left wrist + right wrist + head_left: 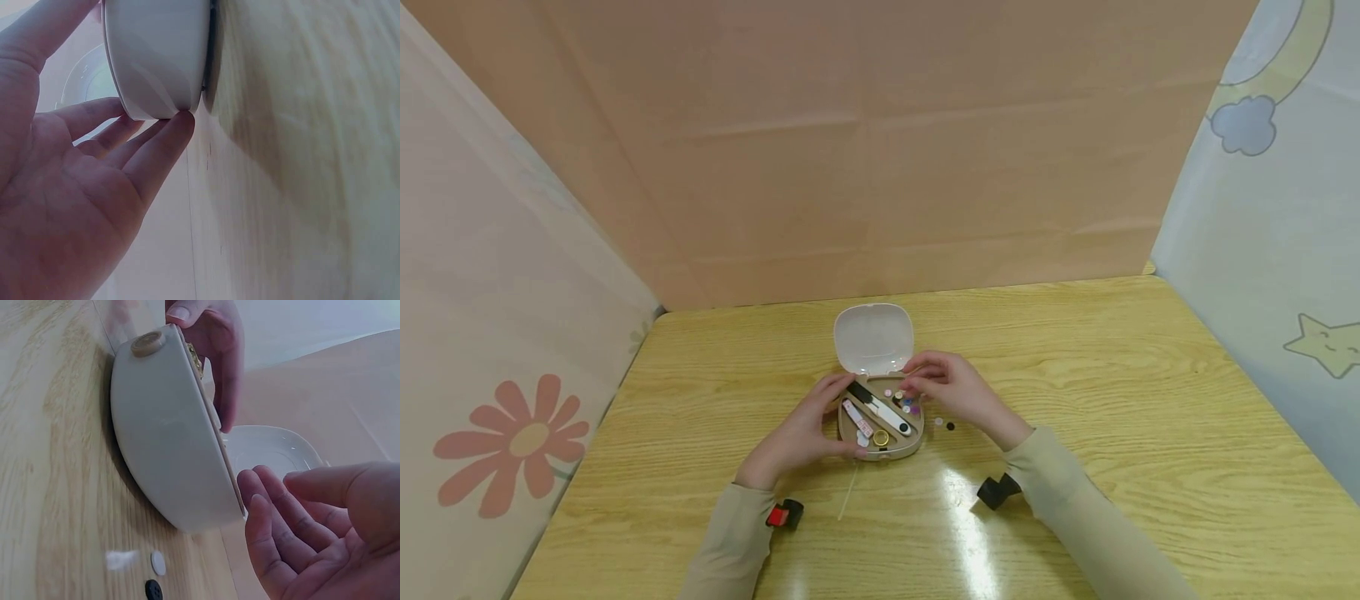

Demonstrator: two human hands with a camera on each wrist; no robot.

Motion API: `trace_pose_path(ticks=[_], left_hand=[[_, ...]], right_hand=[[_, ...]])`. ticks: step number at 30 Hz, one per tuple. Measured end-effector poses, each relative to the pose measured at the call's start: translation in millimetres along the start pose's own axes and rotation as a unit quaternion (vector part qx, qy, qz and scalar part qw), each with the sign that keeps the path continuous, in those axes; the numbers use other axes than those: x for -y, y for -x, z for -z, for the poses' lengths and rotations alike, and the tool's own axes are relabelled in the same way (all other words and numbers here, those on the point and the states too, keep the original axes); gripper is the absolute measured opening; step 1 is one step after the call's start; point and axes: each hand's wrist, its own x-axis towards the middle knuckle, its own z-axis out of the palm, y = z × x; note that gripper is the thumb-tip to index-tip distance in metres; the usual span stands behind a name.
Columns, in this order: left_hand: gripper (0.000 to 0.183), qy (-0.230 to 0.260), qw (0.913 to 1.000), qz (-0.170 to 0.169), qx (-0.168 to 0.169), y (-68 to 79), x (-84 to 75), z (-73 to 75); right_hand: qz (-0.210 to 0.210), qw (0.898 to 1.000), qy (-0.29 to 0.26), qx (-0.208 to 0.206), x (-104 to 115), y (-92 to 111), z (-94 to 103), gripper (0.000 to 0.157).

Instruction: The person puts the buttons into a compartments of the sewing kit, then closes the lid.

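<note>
A beige sewing box (891,456) stands on the table with its pale lid (874,340) tipped back. My left hand (801,429) grips it from the left, thumb at the front rim and fingers along the far side. The left wrist view shows those fingertips against its white wall (156,56). My right hand (951,387) hovers at the right compartment, fingertips over small coloured buttons (907,402). In the right wrist view, its loosely bent fingers (290,519) show nothing between them. A black-and-white tool (887,412), a patterned strip (857,418) and a gold round piece (881,437) occupy other compartments.
A white button (158,563) and a black button (153,589) lie on the table to the right of the box. A thin pale stick (847,492) lies in front. Fabric panels (865,167) border the table at the back and sides.
</note>
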Motion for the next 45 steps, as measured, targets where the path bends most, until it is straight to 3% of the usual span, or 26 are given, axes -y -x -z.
trace_pose_path(ticks=[21,31,33,37,40,45], left_hand=[[0.105,-0.013,0.9999,-0.001,-0.001,-0.2,1.6,1.5],[0.105,0.014,0.9995,-0.030,-0.003,0.2,3.1,0.6],[0.102,0.018,0.9994,-0.028,-0.003,2.9,-7.9,2.8],[0.103,0.011,0.9997,-0.022,-0.002,2.7,-7.9,3.1],[0.106,0.002,0.9998,-0.018,-0.002,-0.1,3.7,1.0],[0.106,0.002,0.9999,-0.011,-0.001,0.2,4.2,1.1]], right_hand=[[-0.006,0.999,0.031,-0.022,-6.3,20.9,32.5,0.026],[-0.011,0.999,0.029,-0.018,-14.6,25.3,37.9,0.025],[-0.012,0.999,0.032,-0.019,-16.5,26.4,39.2,0.024],[-0.016,0.999,0.040,-0.022,-20.8,28.6,41.7,0.023],[-0.021,0.999,0.038,-0.022,-23.2,30.0,42.7,0.023],[-0.023,0.999,0.038,-0.015,-24.5,31.7,43.7,0.022]])
